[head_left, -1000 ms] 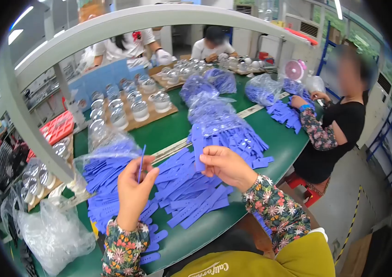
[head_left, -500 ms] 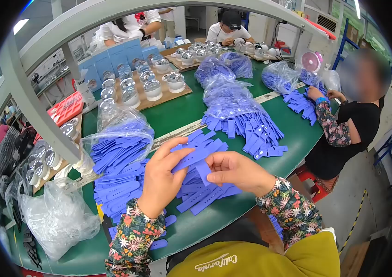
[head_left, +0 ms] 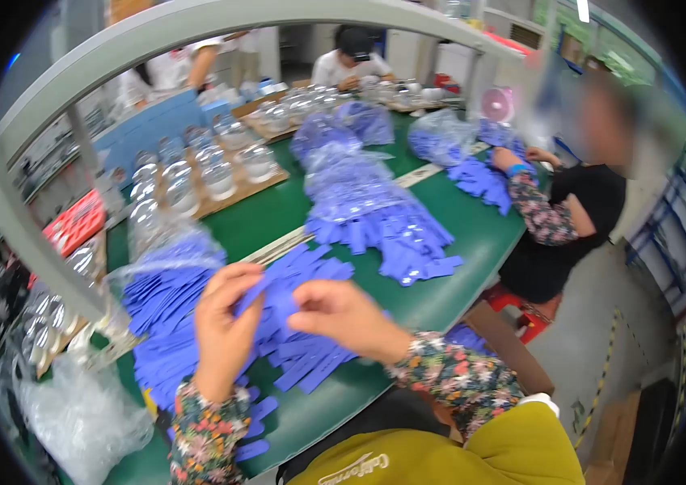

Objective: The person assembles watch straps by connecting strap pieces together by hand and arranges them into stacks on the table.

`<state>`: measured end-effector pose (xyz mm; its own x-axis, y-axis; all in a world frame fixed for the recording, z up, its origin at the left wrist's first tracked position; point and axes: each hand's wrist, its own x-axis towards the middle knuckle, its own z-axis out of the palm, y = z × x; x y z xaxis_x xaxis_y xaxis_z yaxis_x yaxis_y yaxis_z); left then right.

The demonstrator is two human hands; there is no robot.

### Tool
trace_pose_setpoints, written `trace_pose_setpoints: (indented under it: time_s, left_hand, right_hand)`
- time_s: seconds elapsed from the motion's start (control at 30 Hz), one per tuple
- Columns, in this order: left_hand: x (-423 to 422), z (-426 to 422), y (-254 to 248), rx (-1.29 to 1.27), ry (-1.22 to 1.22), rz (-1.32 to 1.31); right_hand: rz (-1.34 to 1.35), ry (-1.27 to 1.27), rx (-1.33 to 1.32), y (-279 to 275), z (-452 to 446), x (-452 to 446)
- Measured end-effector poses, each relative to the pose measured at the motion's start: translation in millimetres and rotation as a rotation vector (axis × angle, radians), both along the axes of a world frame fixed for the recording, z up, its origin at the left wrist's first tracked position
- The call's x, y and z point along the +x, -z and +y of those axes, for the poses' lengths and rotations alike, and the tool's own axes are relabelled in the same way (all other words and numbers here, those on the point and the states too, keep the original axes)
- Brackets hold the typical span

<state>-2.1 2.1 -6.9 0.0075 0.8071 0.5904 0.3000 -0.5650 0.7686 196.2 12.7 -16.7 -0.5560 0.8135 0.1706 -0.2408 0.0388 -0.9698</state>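
Observation:
Close in front of me, my left hand [head_left: 230, 327] is raised above the loose blue-violet straps, with a perforated blue strap [head_left: 252, 294] between thumb and fingers. My right hand [head_left: 347, 317] is beside it on the right, its thumb and fingers curled together at the edge of the blue straps. Motion blur hides whether a strap lies in that pinch. Under and around both hands spreads a pile of blue straps [head_left: 310, 368]. More straps [head_left: 169, 287] fan out of a clear bag to the left of my left hand.
Another bagged heap of straps [head_left: 395, 234] lies farther across the green table [head_left: 258, 206]. Clear-domed white items stand on a cardboard sheet [head_left: 225, 198]. A crumpled clear plastic bag [head_left: 88, 420] is at the near left. A co-worker [head_left: 573, 218] on the right handles straps; others are behind.
The view has turned, shifting the scene left and slightly down. My hands have drawn a little apart. The strap piece pinched by my right hand earlier is no longer clearly visible there.

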Motion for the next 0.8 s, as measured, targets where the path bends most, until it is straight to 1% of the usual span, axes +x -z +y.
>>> trace_pose_setpoints:
  time_s: [0.03, 0.07, 0.1, 0.13, 0.2, 0.23, 0.3, 0.4, 0.53, 0.6, 0.63, 0.73, 0.77, 0.8]
  left_hand:
    - [-1, 2, 2, 0.042, 0.000, 0.001]
    - [-4, 4, 3, 0.087, 0.011, 0.025]
    - [-5, 0, 1, -0.022, 0.030, -0.026]
    - [-5, -3, -3, -0.049, 0.063, -0.059]
    - [-3, -6, -6, -0.119, 0.074, -0.127]
    - [-3, -6, -7, -0.124, 0.075, -0.122]
    - [-5, -7, -9, -0.143, 0.030, -0.031]
    - [-2, -9, -16, -0.161, 0.031, -0.086]
    - [-8, -9, -14, -0.122, 0.014, -0.051]
    - [-8, -6, -9, -0.056, -0.022, 0.086]
    - [-9, -6, -8, -0.053, -0.027, 0.087]
    - [-7, -9, -14, -0.001, -0.042, 0.092]
    - [-6, -13, -22, -0.050, -0.073, 0.021]
    - [-5, -16, -26, -0.099, -0.103, -0.051]
  right_hand:
    - [0.022, 0.011, 0.033, 9, 2, -4]
    - [0.058, 0.012, -0.020, 7, 0, -6]
    - [0.067, -0.007, -0.002, 7, 1, -6]
    - [0.060, 0.024, -0.004, 2, 1, -2]
    - [-0.005, -0.087, -0.070, -6, 1, 1]
    - [0.034, -0.099, -0.042, -5, 1, -1]
    - [0.033, -0.088, -0.047, -11, 1, -2]
    - [0.039, -0.091, -0.056, -8, 3, -5]
    - [0.030, -0.113, -0.066, 0, 8, -5]
    - [0.020, -0.110, -0.069, -4, 8, -3]
    - [0.011, -0.106, -0.070, -7, 9, -2]
    - [0.001, -0.110, -0.024, -12, 14, -4]
    - [0.006, -0.115, -0.020, -9, 21, -6]
    - [0.049, -0.071, 0.118, -6, 30, -10]
